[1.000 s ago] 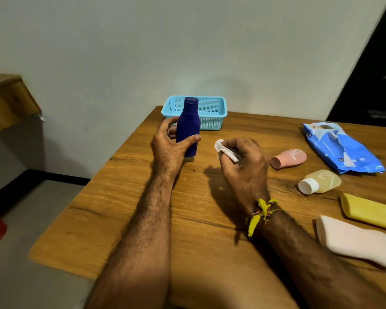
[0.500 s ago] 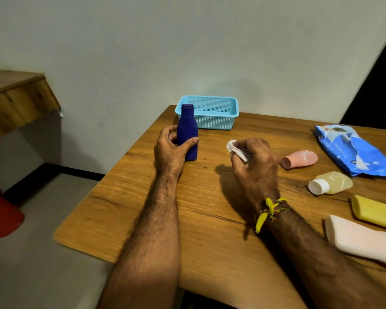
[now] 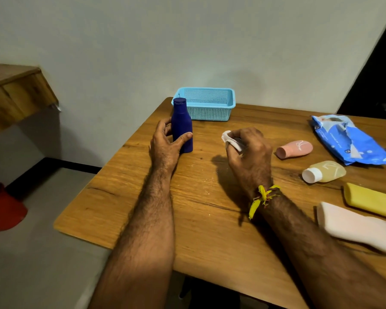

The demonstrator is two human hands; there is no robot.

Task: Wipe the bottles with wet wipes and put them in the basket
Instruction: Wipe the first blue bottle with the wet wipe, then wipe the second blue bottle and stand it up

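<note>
Moved: the blue bottle [image 3: 182, 126] now stands on the surface [image 3: 210, 219].
Left hand [image 3: 165, 146]: I wrap it around the bottle, steadying it.
Right hand [image 3: 247, 152]: I pinch the wet wipe [image 3: 230, 140], ready to rub.
Basket [image 3: 206, 105]: waits at the back edge.

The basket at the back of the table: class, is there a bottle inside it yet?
No, the basket shows only its bare mesh floor, and the blue bottle stands on the table in front of it.

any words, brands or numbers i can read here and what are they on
No text here can be read.
Blue wipes pack: white print and a small dark square mark, too small and blurred to read.
Pink bottle: a white curved mark, not legible as letters.
Yellowish bottle: a faint white mark, not legible.
Dark blue bottle, basket: no print visible.
</note>
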